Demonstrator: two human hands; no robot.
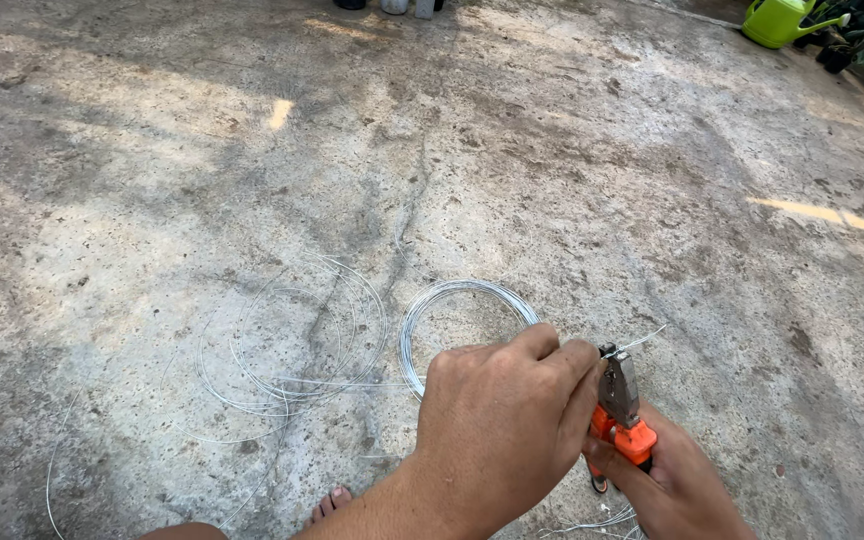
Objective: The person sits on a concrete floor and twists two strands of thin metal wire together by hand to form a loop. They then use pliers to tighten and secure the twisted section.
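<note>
The left hand [497,425] is curled in a loose fist in the lower middle of the view, its thumb and forefinger pinched together at the top, right against the nose of the pliers [619,395]. What those fingertips press on is hidden behind the knuckles, though a thin strand of wire [642,341] pokes out up and to the right from the plier tip, so the pinch sits just beside the spot where the wire meets the tool.

The right hand [672,490] is lower and to the right, wrapped closed around the orange handles of the pliers, which stand nearly upright with the grey metal head uppermost. The head looks closed on the wire strand (the jaws are small and partly masked by the left forefinger, so how tightly cannot be told).

Just behind the left hand, touching its outline in the view, a tight coil of silvery wire [457,300] lies flat on the concrete floor [572,170]. To the left of it, looser loops of wire [292,345] sprawl across a crack in the concrete. More strands show under the right wrist at the bottom edge.

A bare toe [329,500] peeks in at the bottom. A green watering can [782,20] stands at the far top right.
</note>
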